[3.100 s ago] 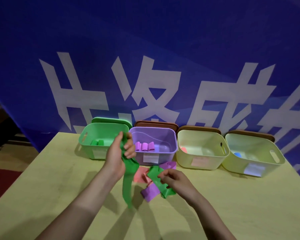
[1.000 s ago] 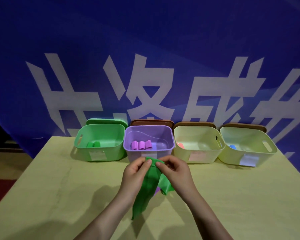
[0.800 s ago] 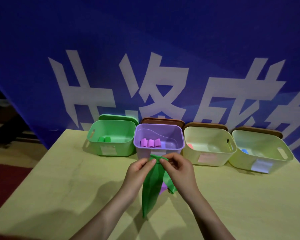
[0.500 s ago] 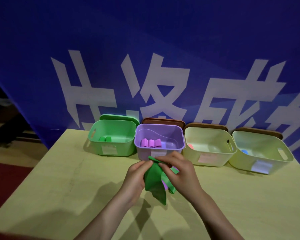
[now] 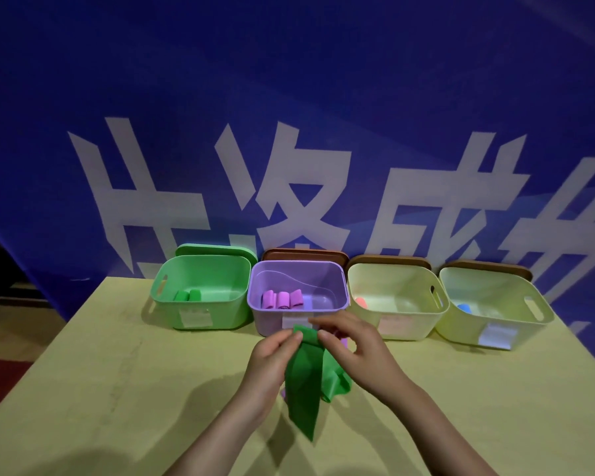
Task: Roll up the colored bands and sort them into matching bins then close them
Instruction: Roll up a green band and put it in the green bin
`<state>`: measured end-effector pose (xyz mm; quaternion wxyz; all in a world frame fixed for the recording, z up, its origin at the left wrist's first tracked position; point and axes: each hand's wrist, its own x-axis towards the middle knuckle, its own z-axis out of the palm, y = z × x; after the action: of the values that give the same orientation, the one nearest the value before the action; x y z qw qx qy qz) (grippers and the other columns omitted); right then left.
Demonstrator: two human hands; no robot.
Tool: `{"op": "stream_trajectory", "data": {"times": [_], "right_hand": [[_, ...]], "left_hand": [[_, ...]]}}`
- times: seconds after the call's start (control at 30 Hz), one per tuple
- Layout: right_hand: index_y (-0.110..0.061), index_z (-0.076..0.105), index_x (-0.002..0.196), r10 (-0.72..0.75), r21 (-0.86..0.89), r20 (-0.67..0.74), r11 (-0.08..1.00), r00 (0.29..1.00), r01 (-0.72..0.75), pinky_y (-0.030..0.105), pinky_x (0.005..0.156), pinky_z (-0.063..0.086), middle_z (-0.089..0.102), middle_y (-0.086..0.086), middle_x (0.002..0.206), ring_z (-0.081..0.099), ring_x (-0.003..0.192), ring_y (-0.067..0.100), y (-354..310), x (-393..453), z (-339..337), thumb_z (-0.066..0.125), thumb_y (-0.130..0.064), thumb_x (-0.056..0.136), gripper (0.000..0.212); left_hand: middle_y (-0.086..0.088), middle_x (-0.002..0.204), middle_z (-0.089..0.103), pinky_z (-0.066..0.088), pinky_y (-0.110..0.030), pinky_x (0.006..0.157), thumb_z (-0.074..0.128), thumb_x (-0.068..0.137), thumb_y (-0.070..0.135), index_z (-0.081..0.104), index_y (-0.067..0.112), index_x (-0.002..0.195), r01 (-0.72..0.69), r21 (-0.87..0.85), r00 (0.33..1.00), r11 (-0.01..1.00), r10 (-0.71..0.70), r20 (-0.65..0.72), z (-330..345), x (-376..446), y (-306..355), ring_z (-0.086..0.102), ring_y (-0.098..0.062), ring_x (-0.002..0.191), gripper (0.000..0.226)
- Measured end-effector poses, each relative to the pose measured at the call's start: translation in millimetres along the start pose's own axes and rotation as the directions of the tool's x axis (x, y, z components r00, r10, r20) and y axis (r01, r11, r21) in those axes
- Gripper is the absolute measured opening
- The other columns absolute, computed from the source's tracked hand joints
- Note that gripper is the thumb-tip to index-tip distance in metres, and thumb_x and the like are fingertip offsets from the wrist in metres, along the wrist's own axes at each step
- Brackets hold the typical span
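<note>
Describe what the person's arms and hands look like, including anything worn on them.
Both forearms are bare as far as the frame shows, with no sleeves in view. The left hand and right hand wear no gloves; no rings, watch or bracelets are visible. Fingernails look short and unpainted in this dim light.

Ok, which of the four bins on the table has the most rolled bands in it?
The purple bin, second from the left: three rolled bands show inside. The green bin shows two; each cream bin shows only one.

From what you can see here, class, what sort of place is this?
Probably a staged sorting station indoors, not a home: a plain yellow-green table, a row of four labelled plastic bins such as the green plastic bin, and a large blue printed banner with white characters as backdrop.
</note>
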<state>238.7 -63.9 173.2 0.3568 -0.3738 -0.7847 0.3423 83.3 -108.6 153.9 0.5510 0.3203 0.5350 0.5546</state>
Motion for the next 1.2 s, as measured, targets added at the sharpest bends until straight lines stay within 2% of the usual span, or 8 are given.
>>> {"op": "stream_trajectory", "data": {"times": [0.17,0.4,0.57,0.73,0.83,0.93,1.1,1.2], "right_hand": [[-0.021,0.069,0.093,0.26,0.21,0.009,0.944,0.966,-0.256,0.015,0.065,0.045,0.064,-0.004,0.073,0.058,0.065,0.001,3,14,1,0.07,-0.011,0.085,0.013],[-0.009,0.067,0.079,0.253,0.17,-0.003,0.953,0.967,-0.249,0.022,0.061,0.048,0.063,0.006,0.068,0.058,0.062,0.008,15,24,-2,0.07,-0.011,0.085,0.007],[-0.023,0.055,0.068,0.181,0.048,-0.024,0.983,0.983,-0.179,0.015,0.054,0.036,0.05,-0.007,0.059,0.045,0.055,0.004,15,24,1,0.069,-0.012,0.085,0.025],[-0.027,0.053,0.067,0.091,-0.034,-0.059,0.995,0.994,-0.093,0.014,0.052,0.033,0.048,-0.009,0.057,0.045,0.056,0.006,18,23,5,0.07,-0.012,0.084,0.028],[-0.023,0.059,0.073,0.075,-0.007,-0.12,0.997,0.99,-0.077,0.016,0.056,0.037,0.054,-0.009,0.063,0.049,0.06,0.007,22,23,9,0.07,-0.01,0.082,0.019],[-0.022,0.063,0.078,0.041,-0.028,-0.204,0.998,0.978,-0.048,0.018,0.059,0.04,0.057,-0.008,0.069,0.051,0.065,0.009,26,23,13,0.068,-0.015,0.081,0.009],[-0.022,0.067,0.089,-0.153,-0.202,-0.169,0.972,0.974,0.118,0.014,0.063,0.042,0.057,-0.013,0.079,0.05,0.069,-0.003,31,17,23,0.06,-0.027,0.084,0.01],[-0.018,0.07,0.093,-0.255,-0.27,-0.145,0.94,0.956,0.209,0.016,0.067,0.043,0.06,-0.007,0.084,0.055,0.075,0.005,32,15,20,0.06,-0.025,0.087,0.013]], "left_hand": [[-0.015,0.086,0.072,0.05,-0.04,0.078,0.055,0.095,0.014,0.073,0.015,0.088,-0.13,0.179,0.991,0.975,0.132,0.001,4,12,4,0.066,-0.028,0.085,0.019],[-0.013,0.082,0.07,0.048,-0.025,0.066,0.059,0.092,0.014,0.071,0.009,0.09,-0.227,0.268,0.974,0.936,0.226,0.033,11,18,6,0.063,-0.013,0.072,0.013],[-0.01,0.056,0.044,0.032,-0.028,0.053,0.063,0.089,0.023,0.053,-0.003,0.071,-0.304,0.314,0.942,0.899,0.334,-0.044,13,20,-4,0.042,-0.013,0.055,0.033],[-0.001,0.054,0.048,0.035,-0.02,0.049,0.059,0.091,0.008,0.057,-0.003,0.069,-0.153,0.153,0.983,0.976,0.166,-0.077,14,21,-3,0.044,-0.012,0.054,0.024],[-0.013,0.078,0.069,0.047,-0.034,0.069,0.062,0.09,0.02,0.072,0.006,0.081,-0.05,0.083,0.996,0.995,0.056,-0.064,10,22,-3,0.062,-0.024,0.073,0.02],[-0.016,0.09,0.073,0.049,-0.036,0.079,0.061,0.091,0.022,0.075,0.008,0.085,0.016,0.08,0.997,0.997,-0.01,-0.077,5,19,-3,0.067,-0.023,0.083,0.021],[-0.011,0.088,0.074,0.048,-0.035,0.08,0.054,0.095,0.014,0.073,0.011,0.088,0.065,0.05,0.994,0.997,-0.06,-0.093,3,21,-2,0.067,-0.022,0.084,0.021],[-0.011,0.084,0.072,0.047,-0.033,0.074,0.049,0.096,0.011,0.073,0.01,0.087,0.077,0.024,0.994,0.997,-0.074,-0.082,5,22,-1,0.065,-0.019,0.078,0.026]]}}
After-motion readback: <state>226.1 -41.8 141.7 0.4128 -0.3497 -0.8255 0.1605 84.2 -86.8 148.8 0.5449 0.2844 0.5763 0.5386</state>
